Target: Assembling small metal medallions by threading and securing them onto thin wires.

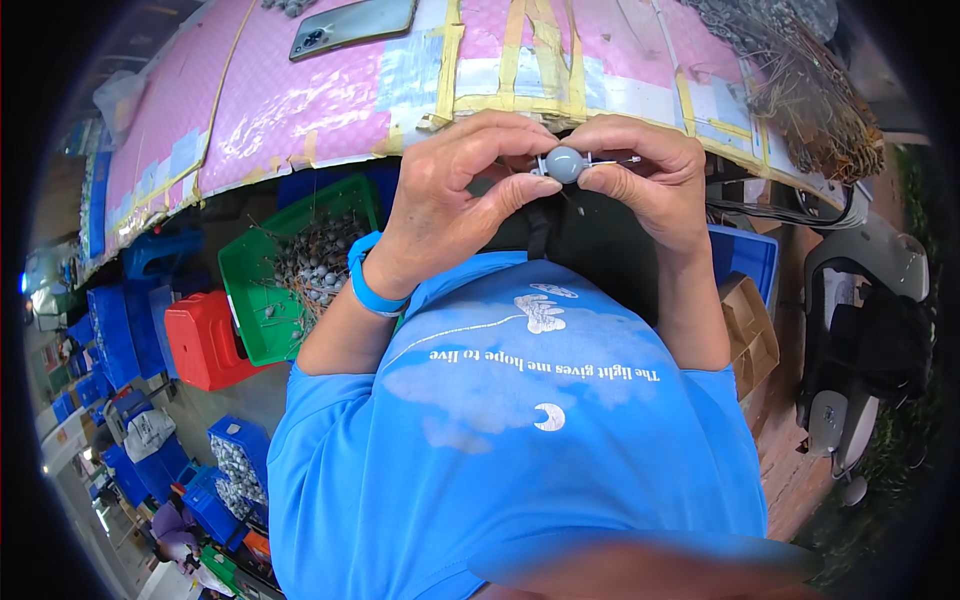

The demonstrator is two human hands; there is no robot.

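A small grey ball-shaped part (564, 165) with pale fittings on its sides and thin wire leads is held up between my two hands, near the table's front edge. My left hand (465, 170), with a blue band at the wrist, pinches its left fitting between thumb and fingers. My right hand (650, 175) grips the right side, thumb below and fingers above, with a lead poking out past them. The fingers partly hide the fittings. Left of my arm, a green crate (238, 290) holds several similar grey balls (322, 275) with dark leads.
Pink patched sheeting and yellow tape cover the table (300, 110). A phone (353, 26) lies on it, and a bundle of wires (830, 120) at the far right. A red stool (205, 340) and blue bins (115, 335) stand left; a scooter (870, 330) and cardboard box (752, 335) right.
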